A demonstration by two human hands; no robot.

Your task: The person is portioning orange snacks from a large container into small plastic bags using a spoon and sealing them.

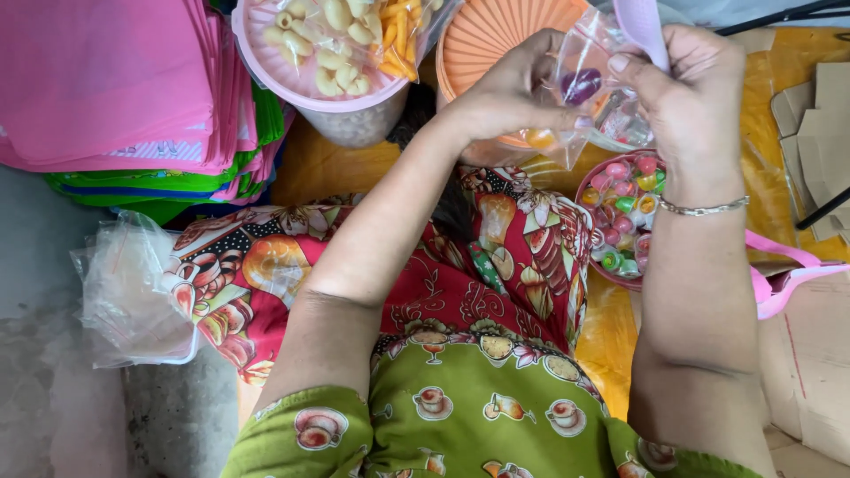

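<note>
Holding the small clear plastic bag [595,93] open between both hands, the left hand [509,88] pinches one edge shut-fingered while the right hand [691,84] grips the other edge together with a pink scoop [642,31]. Keeping the mouth wide and upright seems wise. Between the fingertips, the crinkled, transparent bag shows 1 purple jelly cup and other coloured sweets.

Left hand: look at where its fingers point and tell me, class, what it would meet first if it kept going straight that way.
The left hand points right, into the clear plastic bag it already pinches; just beyond is the right hand. Depth is hard to judge.
</note>
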